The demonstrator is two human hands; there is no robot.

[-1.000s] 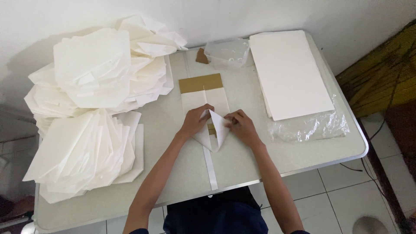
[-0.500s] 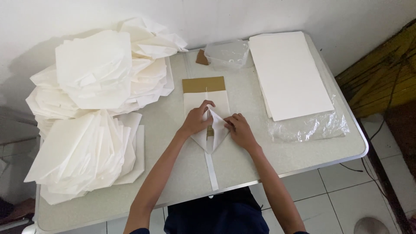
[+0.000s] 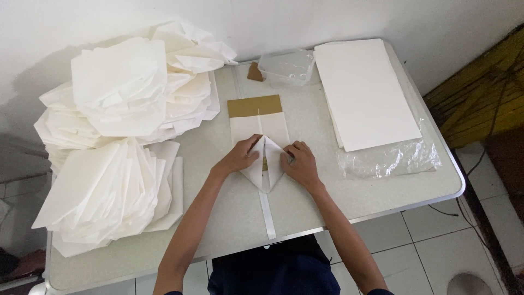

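A pale folding table (image 3: 382,191) stands against a white wall on a tiled floor. At the table's centre lies a white paper sheet (image 3: 261,131) over a brown cardboard piece (image 3: 254,105), with its near corners folded inward to form a point aimed at the person. The left hand (image 3: 240,157) presses flat, fingers extended, on the left folded flap; the right hand (image 3: 299,164) presses with curled fingers on the right flap. Neither hand encloses the sheet; both bear down on it from above, with the centre crease between them. A narrow white strip (image 3: 267,212) runs from the point to the table's near edge. Piles of folded white paper (image 3: 114,142) occupy the left side. A stack of flat white sheets (image 3: 363,90) on clear plastic wrap (image 3: 390,159) lies right. A clear plastic box (image 3: 286,66) sits at the far edge.
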